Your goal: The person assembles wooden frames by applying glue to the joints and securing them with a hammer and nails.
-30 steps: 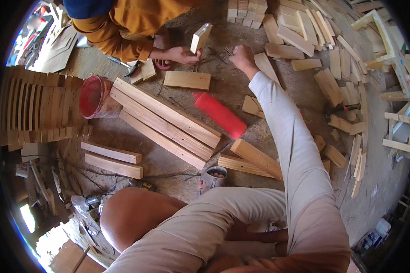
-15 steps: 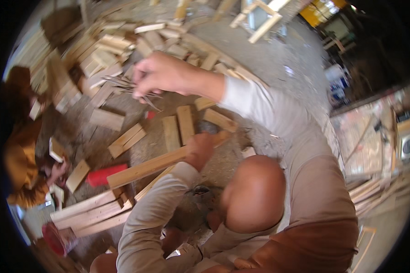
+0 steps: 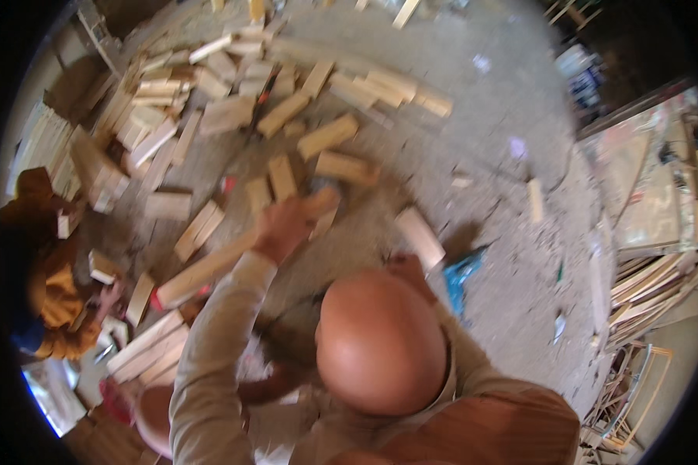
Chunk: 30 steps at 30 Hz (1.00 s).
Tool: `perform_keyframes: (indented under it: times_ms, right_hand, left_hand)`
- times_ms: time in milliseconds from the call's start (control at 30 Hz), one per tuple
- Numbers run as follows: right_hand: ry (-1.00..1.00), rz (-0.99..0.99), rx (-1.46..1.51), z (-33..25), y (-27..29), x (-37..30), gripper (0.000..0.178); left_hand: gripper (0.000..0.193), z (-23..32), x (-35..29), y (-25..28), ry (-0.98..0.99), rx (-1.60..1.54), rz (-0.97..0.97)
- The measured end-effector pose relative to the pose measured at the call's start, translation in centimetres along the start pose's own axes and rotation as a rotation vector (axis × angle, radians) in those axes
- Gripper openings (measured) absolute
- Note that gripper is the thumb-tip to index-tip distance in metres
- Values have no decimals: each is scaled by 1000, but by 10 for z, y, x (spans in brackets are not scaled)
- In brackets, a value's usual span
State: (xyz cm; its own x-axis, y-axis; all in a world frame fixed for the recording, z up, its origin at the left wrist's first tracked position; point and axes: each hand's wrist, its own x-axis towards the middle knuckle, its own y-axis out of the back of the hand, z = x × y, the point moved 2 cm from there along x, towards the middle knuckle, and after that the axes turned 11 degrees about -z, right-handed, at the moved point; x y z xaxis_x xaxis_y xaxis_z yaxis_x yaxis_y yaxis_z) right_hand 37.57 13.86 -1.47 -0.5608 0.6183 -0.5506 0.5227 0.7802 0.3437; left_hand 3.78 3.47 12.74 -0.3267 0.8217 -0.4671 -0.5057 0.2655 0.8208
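My left hand is closed over a long wooden board near its far end. The board slants from the left up toward the middle. Beyond the hand lie short wooden blocks, one beside the other. My right hand is low on the far side of my bare knee, partly hidden by it and blurred, so its fingers cannot be made out. Just past that hand a pale wood block lies on the floor, and a crumpled blue plastic piece is to its right.
A pile of cut wood covers the far left floor. At the left edge sits a person in an orange sleeve, a hand near small wood pieces. Stacked battens lie nearer. Thin strips and a leaning panel stand right.
My right hand, which held several thin dark strips over the wood pile, has come down and back beside my knee. The strips are out of sight. My left hand still grips the board.
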Motion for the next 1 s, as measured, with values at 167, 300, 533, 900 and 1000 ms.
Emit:
perform_keyframes:
  times_ms: [167,300,533,900,1000]
  right_hand:
    - [197,122,-253,15,-27,48,14]
    - [299,159,-271,34,-32,76,15]
    - [221,120,-264,31,-36,71,14]
    - [339,197,-805,24,-46,46,16]
    - [279,50,-743,29,-42,54,19]
  left_hand:
    - [52,5,-15,-6,75,165,114]
    - [56,11,-17,-8,98,177,60]
    - [62,16,-18,-10,110,192,20]
    - [62,17,-22,-4,138,170,26]
    - [66,16,-21,-7,146,143,26]
